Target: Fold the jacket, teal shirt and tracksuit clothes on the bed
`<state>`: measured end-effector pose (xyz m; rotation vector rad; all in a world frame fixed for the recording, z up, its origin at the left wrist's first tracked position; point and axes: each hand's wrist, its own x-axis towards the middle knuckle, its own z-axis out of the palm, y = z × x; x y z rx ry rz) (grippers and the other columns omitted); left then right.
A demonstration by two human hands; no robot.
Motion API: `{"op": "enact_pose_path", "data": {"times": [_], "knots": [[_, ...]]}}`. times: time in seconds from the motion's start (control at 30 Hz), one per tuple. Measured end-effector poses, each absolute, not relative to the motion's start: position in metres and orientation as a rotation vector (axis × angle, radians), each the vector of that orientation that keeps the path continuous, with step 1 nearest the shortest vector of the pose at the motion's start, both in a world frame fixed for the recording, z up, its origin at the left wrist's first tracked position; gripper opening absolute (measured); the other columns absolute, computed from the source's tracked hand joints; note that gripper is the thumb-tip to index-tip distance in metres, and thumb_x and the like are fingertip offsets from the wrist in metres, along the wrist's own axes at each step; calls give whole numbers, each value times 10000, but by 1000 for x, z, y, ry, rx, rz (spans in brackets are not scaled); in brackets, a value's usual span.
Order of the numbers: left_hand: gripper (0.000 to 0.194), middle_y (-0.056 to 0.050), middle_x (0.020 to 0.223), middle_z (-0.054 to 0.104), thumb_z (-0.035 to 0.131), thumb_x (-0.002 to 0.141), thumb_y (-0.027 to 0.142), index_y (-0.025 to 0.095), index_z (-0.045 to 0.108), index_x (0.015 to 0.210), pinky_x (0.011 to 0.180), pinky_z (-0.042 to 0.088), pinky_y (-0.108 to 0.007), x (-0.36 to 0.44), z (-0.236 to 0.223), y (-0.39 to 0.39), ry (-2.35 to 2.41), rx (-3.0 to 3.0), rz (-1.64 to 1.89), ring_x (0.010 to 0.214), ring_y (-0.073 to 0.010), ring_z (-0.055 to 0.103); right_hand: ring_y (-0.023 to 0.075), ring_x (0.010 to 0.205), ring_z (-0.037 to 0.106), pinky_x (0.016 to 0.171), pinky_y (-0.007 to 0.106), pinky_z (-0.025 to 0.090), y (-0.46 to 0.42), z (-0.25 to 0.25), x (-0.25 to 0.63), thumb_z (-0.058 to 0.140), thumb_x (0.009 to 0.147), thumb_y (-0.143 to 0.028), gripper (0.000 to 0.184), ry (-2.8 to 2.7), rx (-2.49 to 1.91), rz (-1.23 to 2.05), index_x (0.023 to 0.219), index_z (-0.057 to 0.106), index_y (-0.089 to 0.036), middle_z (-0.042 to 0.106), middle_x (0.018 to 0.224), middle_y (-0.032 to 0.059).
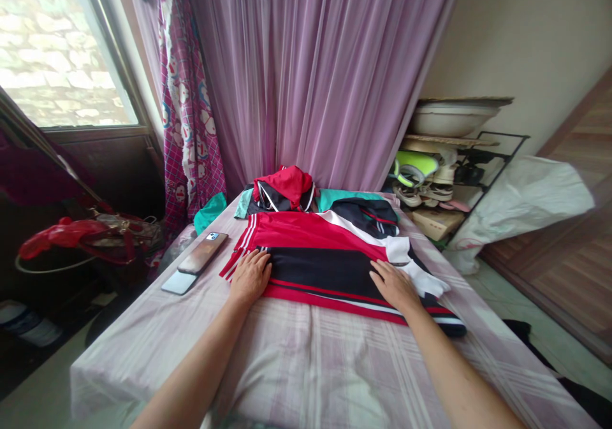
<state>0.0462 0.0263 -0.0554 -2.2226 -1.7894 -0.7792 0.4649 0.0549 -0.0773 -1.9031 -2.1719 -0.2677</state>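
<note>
A red, black and white sports jacket lies spread on the table, with striped ribbing at its left end and a white collar-like part at its right. One black section, probably a sleeve, runs lengthwise across its near side. My left hand rests flat on the left end of that black section, fingers stretched out. Toward the right end, my right hand lies with its fingers spread on the black cloth, close to the white part. Neither hand grips anything.
A plaid cloth covers the table. Behind the jacket sit a bunched red garment and a folded dark garment. A phone lies at the left. On the right stands a rack with shoes and a basin.
</note>
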Motion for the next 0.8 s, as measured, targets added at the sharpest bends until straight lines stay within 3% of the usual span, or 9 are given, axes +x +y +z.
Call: {"op": "enact_pose_path", "data": {"times": [0.57, 0.8], "knots": [[372, -73, 1298, 679, 439, 966, 358, 229, 675, 1222, 1107, 421, -491, 47, -54, 24, -1779, -2242, -805, 1303, -281, 537, 233, 1329, 504, 1108, 438, 359, 55, -73, 466, 341, 961, -356, 496, -2220, -1971, -219, 1372, 580, -215, 565, 1439, 90], [397, -60, 1332, 659, 414, 974, 389, 247, 663, 1249, 1123, 398, -499, 46, -57, 28, -1767, -2252, -770, 1324, -290, 521, 289, 1423, 367, 1137, 581, 251, 58, -37, 391, 329, 984, -397, 515, -2077, -2010, -182, 1440, 505, -231, 443, 1537, 115]]}}
